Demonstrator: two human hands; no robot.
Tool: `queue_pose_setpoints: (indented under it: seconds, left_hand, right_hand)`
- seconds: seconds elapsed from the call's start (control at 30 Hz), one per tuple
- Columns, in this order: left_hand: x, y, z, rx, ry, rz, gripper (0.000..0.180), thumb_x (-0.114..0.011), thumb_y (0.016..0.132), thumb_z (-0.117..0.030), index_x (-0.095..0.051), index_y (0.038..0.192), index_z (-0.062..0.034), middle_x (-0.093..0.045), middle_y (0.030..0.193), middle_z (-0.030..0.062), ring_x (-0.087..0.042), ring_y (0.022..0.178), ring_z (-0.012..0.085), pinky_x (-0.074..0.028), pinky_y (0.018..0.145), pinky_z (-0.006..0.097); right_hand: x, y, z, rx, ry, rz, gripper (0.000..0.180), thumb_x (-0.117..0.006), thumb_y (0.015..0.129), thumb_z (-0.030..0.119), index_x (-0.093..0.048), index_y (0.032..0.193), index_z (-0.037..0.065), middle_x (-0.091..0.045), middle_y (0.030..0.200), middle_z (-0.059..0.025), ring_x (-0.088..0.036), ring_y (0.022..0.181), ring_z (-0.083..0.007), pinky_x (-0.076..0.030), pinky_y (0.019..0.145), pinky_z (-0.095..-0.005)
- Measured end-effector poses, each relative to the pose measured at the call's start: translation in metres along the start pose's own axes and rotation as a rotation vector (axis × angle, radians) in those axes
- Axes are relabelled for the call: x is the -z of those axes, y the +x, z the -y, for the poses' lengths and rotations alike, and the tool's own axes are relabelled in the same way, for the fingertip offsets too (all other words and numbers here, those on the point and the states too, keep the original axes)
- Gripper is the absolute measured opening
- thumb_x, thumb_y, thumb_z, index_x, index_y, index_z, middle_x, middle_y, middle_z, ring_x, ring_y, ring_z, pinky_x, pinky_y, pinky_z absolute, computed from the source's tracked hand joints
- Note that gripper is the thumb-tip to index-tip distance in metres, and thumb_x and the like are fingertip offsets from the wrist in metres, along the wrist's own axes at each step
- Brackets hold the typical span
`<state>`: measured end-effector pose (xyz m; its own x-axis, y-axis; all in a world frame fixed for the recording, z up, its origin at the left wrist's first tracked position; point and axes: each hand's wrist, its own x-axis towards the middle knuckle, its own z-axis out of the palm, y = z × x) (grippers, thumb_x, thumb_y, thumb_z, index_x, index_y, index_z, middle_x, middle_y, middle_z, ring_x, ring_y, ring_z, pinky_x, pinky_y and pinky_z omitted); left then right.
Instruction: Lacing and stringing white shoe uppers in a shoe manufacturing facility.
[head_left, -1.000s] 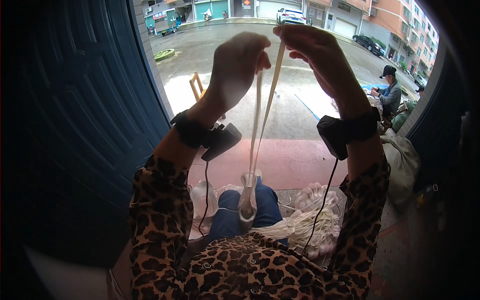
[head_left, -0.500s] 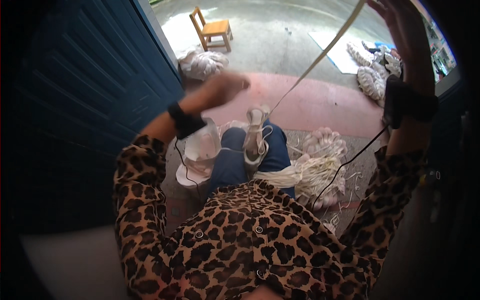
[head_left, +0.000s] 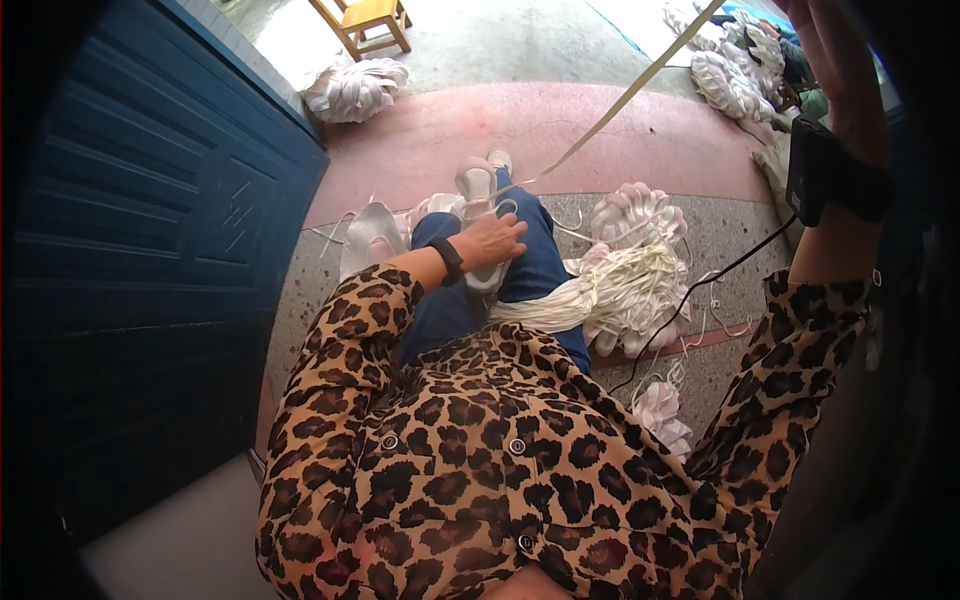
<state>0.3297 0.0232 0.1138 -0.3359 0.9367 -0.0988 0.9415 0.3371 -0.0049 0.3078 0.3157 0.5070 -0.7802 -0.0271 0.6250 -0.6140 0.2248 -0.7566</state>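
A pale pink and white shoe (head_left: pixel 477 178) rests between my knees, its toe pointing away from me. My left hand (head_left: pixel 492 240) lies across its lacing area, fingers curled down and closed on it. From the shoe a long cream shoelace (head_left: pixel 620 106) runs taut up to the upper right. My right hand (head_left: pixel 830 60) is raised high there, at the end of the lace; its fingertips are cut off by the frame's edge. A hank of cream laces (head_left: pixel 550 308) lies across my right thigh and spills onto a pile of laces (head_left: pixel 635 280) beside it.
Ring-shaped bundles of pale shoe parts lie on the floor at right (head_left: pixel 640 215), far right (head_left: pixel 730 85) and far left (head_left: pixel 360 90). Left of my knee sits another pale shoe piece (head_left: pixel 370 240). A blue door (head_left: pixel 170 200) stands at left, a wooden chair (head_left: pixel 368 15) beyond.
My left hand has come down from beside the shoe onto it. My right hand stays raised with the lace taut. The whole view has shifted, lifting the chair toward the top edge.
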Motion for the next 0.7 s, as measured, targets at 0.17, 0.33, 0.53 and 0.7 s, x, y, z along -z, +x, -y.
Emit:
queue_pose_setpoints:
  seconds: [0.17, 0.33, 0.53, 0.7]
  left_hand:
    - [-0.005, 0.010, -0.004, -0.107, -0.119, -0.090, 0.010, -0.062, 0.083, -0.015, -0.068, 0.090, -0.0126, -0.054, 0.100, 0.0057, -0.054, 0.096, 0.0228, -0.051, 0.073, 0.033]
    - [-0.003, 0.006, -0.018, -0.225, 0.043, 0.065, 0.007, -0.063, 0.080, -0.016, -0.068, 0.079, -0.0119, -0.056, 0.098, 0.0023, -0.052, 0.096, 0.0203, -0.048, 0.076, 0.034]
    - [-0.005, -0.006, -0.022, -0.130, -0.162, -0.082, 0.006, -0.065, 0.077, -0.016, -0.069, 0.076, -0.0116, -0.061, 0.101, 0.0019, -0.054, 0.102, 0.0208, -0.048, 0.084, 0.037]
    - [0.183, -0.028, 0.027, 0.286, -0.892, -0.437, 0.009, -0.063, 0.094, -0.007, -0.068, 0.102, -0.0041, -0.070, 0.103, 0.0097, -0.065, 0.099, 0.0210, -0.052, 0.091, 0.033]
  right_hand:
    - [0.010, -0.018, -0.002, -0.030, -0.015, -0.016, 0.026, -0.068, 0.097, 0.032, -0.070, 0.107, 0.008, -0.064, 0.088, 0.0022, -0.059, 0.080, -0.0083, -0.048, 0.075, -0.0254]
    - [0.027, -0.011, -0.018, -0.127, 0.088, 0.049, 0.027, -0.066, 0.098, 0.030, -0.069, 0.112, 0.006, -0.064, 0.088, 0.0017, -0.059, 0.079, -0.0087, -0.050, 0.074, -0.0252]
    - [0.016, -0.011, -0.019, -0.221, 0.131, 0.077, 0.025, -0.066, 0.098, 0.026, -0.069, 0.111, 0.005, -0.065, 0.088, 0.0011, -0.059, 0.078, -0.0087, -0.050, 0.072, -0.0254]
    - [0.025, -0.021, -0.015, -0.245, 0.133, 0.055, 0.024, -0.066, 0.098, 0.027, -0.069, 0.110, 0.006, -0.064, 0.086, 0.0015, -0.059, 0.077, -0.0092, -0.050, 0.072, -0.0260]
